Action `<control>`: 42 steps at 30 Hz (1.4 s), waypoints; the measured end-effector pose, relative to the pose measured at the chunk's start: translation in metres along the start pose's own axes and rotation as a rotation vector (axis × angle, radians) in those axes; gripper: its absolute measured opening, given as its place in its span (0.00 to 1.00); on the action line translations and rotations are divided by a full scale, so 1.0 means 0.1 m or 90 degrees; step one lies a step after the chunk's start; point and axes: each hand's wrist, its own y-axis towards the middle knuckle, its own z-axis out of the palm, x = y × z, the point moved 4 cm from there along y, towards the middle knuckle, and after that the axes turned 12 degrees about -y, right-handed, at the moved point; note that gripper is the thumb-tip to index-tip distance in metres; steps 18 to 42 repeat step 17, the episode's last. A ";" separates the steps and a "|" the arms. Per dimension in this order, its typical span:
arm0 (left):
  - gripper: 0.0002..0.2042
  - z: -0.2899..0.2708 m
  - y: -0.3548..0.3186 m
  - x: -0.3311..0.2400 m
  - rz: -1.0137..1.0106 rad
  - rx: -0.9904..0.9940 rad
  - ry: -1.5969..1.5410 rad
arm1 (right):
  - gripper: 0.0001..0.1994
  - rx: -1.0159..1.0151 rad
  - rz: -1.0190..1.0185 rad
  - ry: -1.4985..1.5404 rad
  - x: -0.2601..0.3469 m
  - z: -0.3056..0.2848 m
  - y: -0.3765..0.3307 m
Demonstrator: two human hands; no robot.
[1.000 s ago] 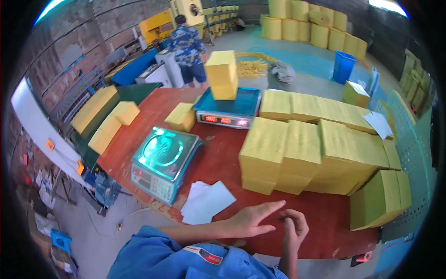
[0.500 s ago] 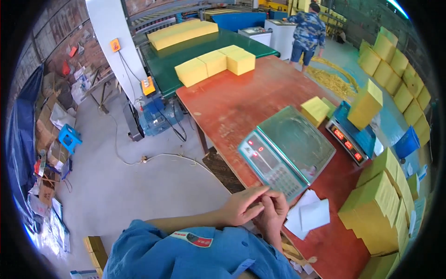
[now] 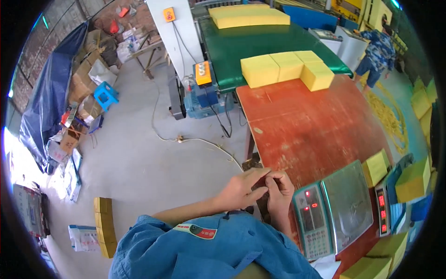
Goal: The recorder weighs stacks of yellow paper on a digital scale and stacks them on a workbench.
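My left hand [image 3: 241,188] and my right hand [image 3: 280,191] meet at the near edge of the red table [image 3: 316,125], fingertips pressed together. The right hand's fingers are curled and the left hand's fingers pinch against them. No object shows between them. Just right of my hands sits a digital scale [image 3: 334,211] with a bare steel pan and a red display. My blue sleeves fill the lower edge.
A second scale [image 3: 386,209] carries a yellow block [image 3: 411,179], with another block [image 3: 375,167] beside it. Yellow blocks [image 3: 285,67] lie on the green conveyor [image 3: 260,42]. A person [image 3: 376,51] stands far right. The floor holds a blue stool [image 3: 106,95], a motor [image 3: 204,100] and a cable.
The view has swung left toward the floor and conveyor. The scale now lies right of my hands. My hands stay joined at the fingertips.
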 end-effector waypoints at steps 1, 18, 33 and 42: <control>0.25 -0.14 0.09 0.08 -0.008 -0.010 0.006 | 0.03 0.033 -0.002 -0.021 -0.01 0.09 0.17; 0.15 -2.54 1.39 1.48 -0.061 -0.295 0.102 | 0.05 0.017 0.061 -0.100 -0.61 0.61 1.89; 0.15 -2.54 1.39 1.48 -0.061 -0.295 0.102 | 0.05 0.017 0.061 -0.100 -0.61 0.61 1.89; 0.15 -2.54 1.39 1.48 -0.061 -0.295 0.102 | 0.05 0.017 0.061 -0.100 -0.61 0.61 1.89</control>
